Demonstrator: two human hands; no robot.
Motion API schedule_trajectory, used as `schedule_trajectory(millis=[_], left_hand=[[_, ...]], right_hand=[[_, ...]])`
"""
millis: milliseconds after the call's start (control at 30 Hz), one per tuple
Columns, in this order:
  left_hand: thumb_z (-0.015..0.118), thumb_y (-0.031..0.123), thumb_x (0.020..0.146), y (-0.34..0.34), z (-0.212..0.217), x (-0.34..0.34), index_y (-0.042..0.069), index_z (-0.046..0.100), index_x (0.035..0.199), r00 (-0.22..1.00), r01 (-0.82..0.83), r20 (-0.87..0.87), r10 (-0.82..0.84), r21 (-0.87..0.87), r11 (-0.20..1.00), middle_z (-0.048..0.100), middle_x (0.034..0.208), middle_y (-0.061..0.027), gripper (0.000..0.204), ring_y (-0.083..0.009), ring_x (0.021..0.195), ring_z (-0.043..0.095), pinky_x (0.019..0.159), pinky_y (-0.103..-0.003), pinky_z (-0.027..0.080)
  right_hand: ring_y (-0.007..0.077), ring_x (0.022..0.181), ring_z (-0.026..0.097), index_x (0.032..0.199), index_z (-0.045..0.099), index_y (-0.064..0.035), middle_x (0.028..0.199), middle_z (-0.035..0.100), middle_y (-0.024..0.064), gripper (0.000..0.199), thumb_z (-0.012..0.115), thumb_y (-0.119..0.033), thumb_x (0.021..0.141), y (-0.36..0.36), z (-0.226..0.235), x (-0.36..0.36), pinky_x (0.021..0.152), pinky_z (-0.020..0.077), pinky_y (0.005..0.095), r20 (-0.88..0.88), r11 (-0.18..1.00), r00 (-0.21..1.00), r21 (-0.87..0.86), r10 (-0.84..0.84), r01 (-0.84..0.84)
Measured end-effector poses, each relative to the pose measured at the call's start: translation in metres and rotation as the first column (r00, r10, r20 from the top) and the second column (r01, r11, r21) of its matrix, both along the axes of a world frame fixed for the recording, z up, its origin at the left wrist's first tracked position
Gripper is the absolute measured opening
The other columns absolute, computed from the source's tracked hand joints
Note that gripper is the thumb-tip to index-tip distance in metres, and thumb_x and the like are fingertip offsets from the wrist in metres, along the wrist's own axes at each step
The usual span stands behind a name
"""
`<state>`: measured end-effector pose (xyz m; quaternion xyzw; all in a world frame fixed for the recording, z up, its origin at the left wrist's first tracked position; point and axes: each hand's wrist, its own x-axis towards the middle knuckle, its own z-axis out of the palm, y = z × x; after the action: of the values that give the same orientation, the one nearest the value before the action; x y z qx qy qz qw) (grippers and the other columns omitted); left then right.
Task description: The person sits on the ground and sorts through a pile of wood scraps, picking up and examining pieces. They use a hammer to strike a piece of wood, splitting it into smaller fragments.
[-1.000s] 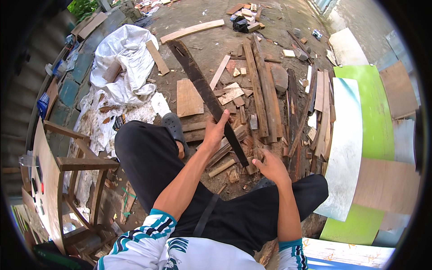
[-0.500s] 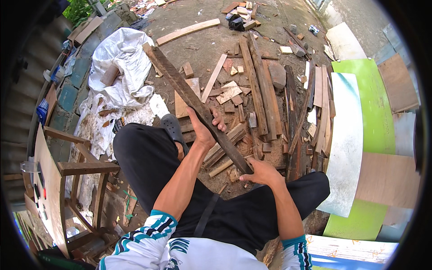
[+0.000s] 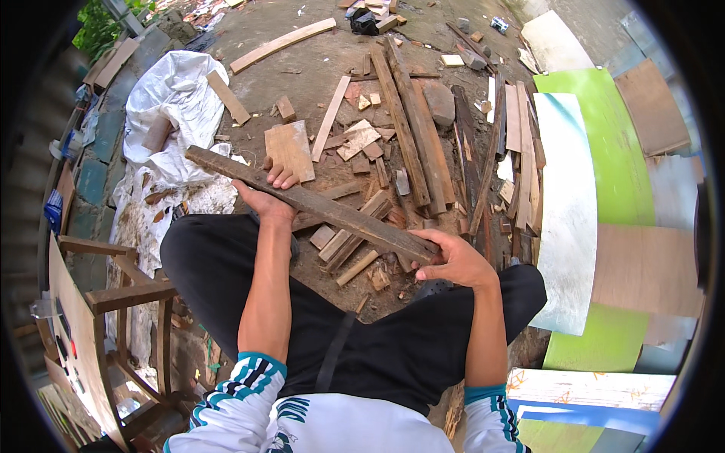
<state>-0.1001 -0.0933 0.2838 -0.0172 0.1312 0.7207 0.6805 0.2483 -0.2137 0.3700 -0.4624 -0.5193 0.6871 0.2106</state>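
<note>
since the earlier frame, the dark plank (image 3: 317, 202) has turned from a steep slant to a flatter one, its far end swinging down toward my left. position: to the right of the white sack (image 3: 181, 87) and nearer to me, with its left end closest to the sack.

state of hands: my left hand (image 3: 266, 202) holds the plank from beneath, fingers showing past the far edge. my right hand (image 3: 459, 262) is closed around the end farthest from the sack. contact under the right fingers is hidden.

possible faults:

1. roll. cause: the left hand appears to cradle rather than clamp; a twist at the right end could turn the plank off the palm.

2. dropped left end. cause: a slipping left grip. the end could fall toward my knee (image 3: 200, 245), on the near side of the sack.

3. splinters. cause: rough-looking wood sliding over bare skin.

4. snagging. cause: lowering the plank onto the offcuts (image 3: 341, 246), right of the sack and nearer to me.
</note>
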Motion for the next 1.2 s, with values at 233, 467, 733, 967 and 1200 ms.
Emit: schedule_trajectory(millis=[233, 467, 733, 967, 1200], left_hand=[[0.02, 0.089, 0.084, 0.001, -0.013, -0.011, -0.003, 0.058, 0.097, 0.997, 0.031, 0.078, -0.028, -0.037, 0.999, 0.036, 0.063, 0.0004, 0.1, -0.013, 0.055, 0.036, 0.052, -0.027, 0.036], [0.027, 0.088, 0.084, 0.003, -0.009, 0.002, 0.004, 0.056, 0.093, 0.978, -0.135, -0.195, 0.067, -0.357, 0.924, 0.04, 0.064, -0.0009, 0.089, -0.0146, 0.057, 0.039, 0.053, -0.029, 0.037], [0.022, 0.092, 0.081, -0.012, -0.005, 0.033, 0.006, 0.054, 0.099, 0.956, -0.033, -0.293, -0.001, -0.111, 0.993, 0.042, 0.068, -0.0019, 0.093, -0.0161, 0.059, 0.04, 0.057, -0.029, 0.038], [0.011, 0.089, 0.083, -0.014, 0.014, 0.044, 0.006, 0.051, 0.14, 0.932, 0.067, -0.346, -0.105, -0.121, 0.99, 0.055, 0.084, -0.0047, 0.109, -0.0186, 0.072, 0.051, 0.068, -0.033, 0.049], [0.007, 0.09, 0.08, -0.015, 0.023, 0.055, 0.008, 0.048, 0.143, 0.938, 0.136, -0.297, -0.18, -0.164, 0.977, 0.063, 0.121, -0.0149, 0.112, -0.0257, 0.091, 0.064, 0.087, -0.041, 0.056]], right_hand=[[0.014, 0.098, 0.064, 0.143, 0.048, -0.001, 0.116, 0.065, 0.0091, 0.066, 0.077, -0.002, 0.084, -0.004, 0.001, 0.004, 0.088, 0.0528, 0.0271, -0.181, 0.999, 0.983, -0.025, -0.033, 0.029], [0.0205, 0.105, 0.065, 0.136, 0.053, 0.0018, 0.118, 0.067, 0.0131, 0.056, 0.073, -0.018, 0.088, -0.001, -0.01, 0.007, 0.091, 0.0508, 0.0329, 0.306, 0.976, 0.944, 0.206, -0.127, 0.065], [0.0407, 0.11, 0.06, 0.127, 0.059, 0.0005, 0.116, 0.066, 0.0219, 0.053, 0.073, -0.029, 0.085, -0.004, -0.055, -0.003, 0.095, 0.0464, 0.0458, 0.59, 0.897, 0.784, 0.429, -0.193, -0.103], [0.0418, 0.103, 0.061, 0.121, 0.058, 0.0001, 0.107, 0.066, 0.0226, 0.054, 0.078, -0.03, 0.081, -0.01, -0.047, -0.027, 0.088, 0.0471, 0.0467, 0.67, 0.918, 0.737, 0.232, 0.089, -0.322], [0.042, 0.104, 0.061, 0.123, 0.056, -0.0006, 0.106, 0.066, 0.0237, 0.064, 0.083, -0.033, 0.075, -0.009, -0.036, -0.036, 0.088, 0.0471, 0.0486, 0.691, 0.903, 0.663, 0.031, 0.29, -0.428]])
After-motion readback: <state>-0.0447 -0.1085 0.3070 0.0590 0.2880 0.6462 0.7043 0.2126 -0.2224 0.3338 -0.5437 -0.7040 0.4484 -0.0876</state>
